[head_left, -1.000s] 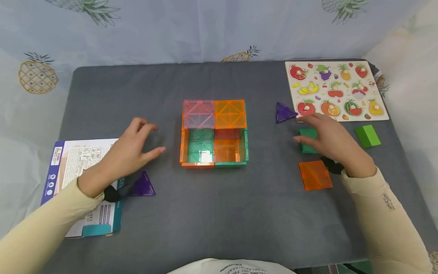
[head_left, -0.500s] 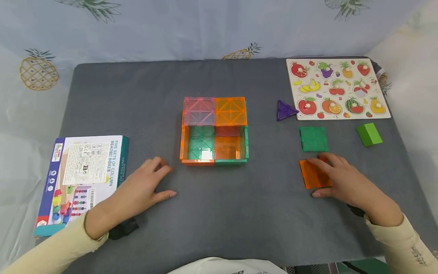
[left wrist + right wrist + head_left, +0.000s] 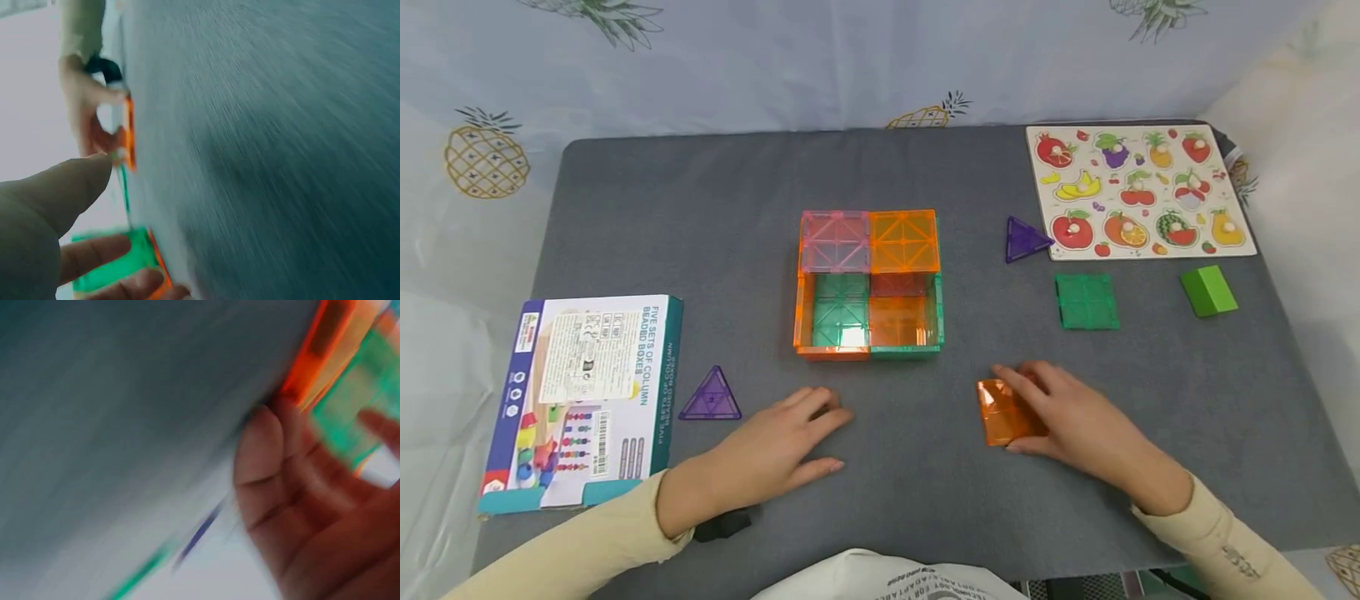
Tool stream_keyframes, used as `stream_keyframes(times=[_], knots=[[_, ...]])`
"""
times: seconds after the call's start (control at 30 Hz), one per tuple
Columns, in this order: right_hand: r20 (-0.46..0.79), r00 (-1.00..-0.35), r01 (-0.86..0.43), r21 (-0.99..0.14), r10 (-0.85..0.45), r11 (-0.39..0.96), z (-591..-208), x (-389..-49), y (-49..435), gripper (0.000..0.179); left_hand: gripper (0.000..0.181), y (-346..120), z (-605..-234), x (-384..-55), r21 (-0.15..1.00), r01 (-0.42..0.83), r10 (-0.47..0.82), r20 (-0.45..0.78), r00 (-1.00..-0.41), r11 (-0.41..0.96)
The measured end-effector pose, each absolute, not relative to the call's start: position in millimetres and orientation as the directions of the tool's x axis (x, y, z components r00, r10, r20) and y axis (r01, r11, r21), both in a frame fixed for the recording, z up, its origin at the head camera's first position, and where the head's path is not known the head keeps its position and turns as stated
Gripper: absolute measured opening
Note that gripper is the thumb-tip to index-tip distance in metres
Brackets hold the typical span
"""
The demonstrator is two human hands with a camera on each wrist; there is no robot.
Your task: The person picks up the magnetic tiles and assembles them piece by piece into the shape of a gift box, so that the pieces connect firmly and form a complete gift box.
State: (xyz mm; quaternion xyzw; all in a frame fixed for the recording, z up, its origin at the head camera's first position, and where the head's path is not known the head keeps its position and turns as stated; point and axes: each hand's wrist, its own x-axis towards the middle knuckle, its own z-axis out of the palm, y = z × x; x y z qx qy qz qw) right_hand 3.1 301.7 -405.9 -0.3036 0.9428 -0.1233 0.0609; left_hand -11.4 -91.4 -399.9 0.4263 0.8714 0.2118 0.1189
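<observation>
My right hand (image 3: 1078, 429) pinches an orange square magnetic tile (image 3: 1000, 417) by its edges, right of the middle; the left wrist view shows this tile (image 3: 130, 134) low by the table. My left hand (image 3: 763, 454) hovers near the front of the table, with relaxed fingers and nothing in them. Beyond both hands stands a box built of magnetic tiles (image 3: 831, 353), orange and green walled. Pink and orange tiles cover its back half, while its front half is uncovered. A purple triangle tile (image 3: 711, 396) lies left of my left hand. The right wrist view is blurred.
A green square tile (image 3: 1087, 302), a second purple triangle tile (image 3: 1026, 240) and a green block (image 3: 1208, 292) lie on the right. Behind them is a fruit puzzle board (image 3: 1142, 192). A cardboard toy box (image 3: 591, 358) lies at the left, and a pineapple-print curtain (image 3: 737, 67) hangs behind.
My right hand came down from the green tile to the orange tile, took hold of it and brought it left. My left hand moved right and nearer the front edge, uncovering the purple triangle.
</observation>
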Motion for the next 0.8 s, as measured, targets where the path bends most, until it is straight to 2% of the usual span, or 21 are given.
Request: stream_keyframes(times=[0.2,0.3,0.43,0.53,0.6,0.7,0.8], knots=[[-0.151,-0.798,-0.464,-0.463,-0.583,0.755,-400.6,17.3,234.0,0.09,0.071,-49.9,-403.2,-3.0,0.381,0.732,0.802,-0.043,-0.596,0.564],[-0.137,-0.755,-0.483,-0.545,-0.641,0.685,-398.4,16.0,216.5,0.089,0.082,-31.0,-405.6,-0.2,0.329,0.757,0.811,-0.048,-0.583,0.564],[-0.09,-0.706,-0.528,-0.594,-0.702,0.607,-394.3,8.4,214.4,0.085,0.091,-18.3,-409.5,3.1,0.215,0.783,0.807,-0.048,-0.589,0.584],[-0.026,-0.73,-0.549,-0.574,-0.683,0.608,-389.4,-1.4,227.0,0.075,0.09,-15.8,-410.8,3.9,0.152,0.789,0.801,-0.032,-0.598,0.595],[0.037,-0.769,-0.561,-0.515,-0.638,0.648,-385.9,-12.5,242.0,0.066,0.087,-16.3,-410.1,3.0,0.141,0.792,0.802,-0.028,-0.597,0.594],[0.096,-0.848,-0.512,-0.398,-0.521,0.761,-381.9,-36.1,274.0,0.055,0.082,-20.7,-405.6,-0.1,0.186,0.788,0.806,-0.038,-0.591,0.587],[0.02,-0.925,-0.365,-0.317,-0.378,0.876,-381.4,-61.8,312.4,0.057,0.076,-30.3,-395.2,-4.2,0.288,0.764,0.803,-0.032,-0.596,0.578]])
